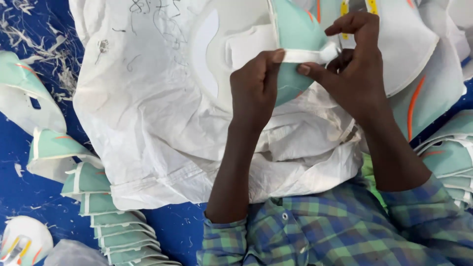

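I see a mint-green shaped piece with a white edge held up near the top middle of my view, over a big crumpled white sack. A white strip runs across the front of the piece, and both hands are closed on it. My left hand presses its thumb tip onto the strip's left end, fingers curled behind the green piece. My right hand pinches the strip's right end between thumb and forefinger, the forefinger arched over the top. The two thumbs sit close together, nearly touching along the strip.

Behind the green piece lies a pale cream panel with a white curved patch, resting on the sack. Loose dark threads lie on the sack's upper part. To the right of my right hand are more pieces, white and mint with orange stripes, overlapping each other. Both forearms come up from blue-and-green checked sleeves at the bottom.

On the left, a row of mint-green pieces is stacked in an overlapping line on a blue floor, with white scraps scattered at the upper left. A white piece with orange and yellow marks sits in the bottom left corner
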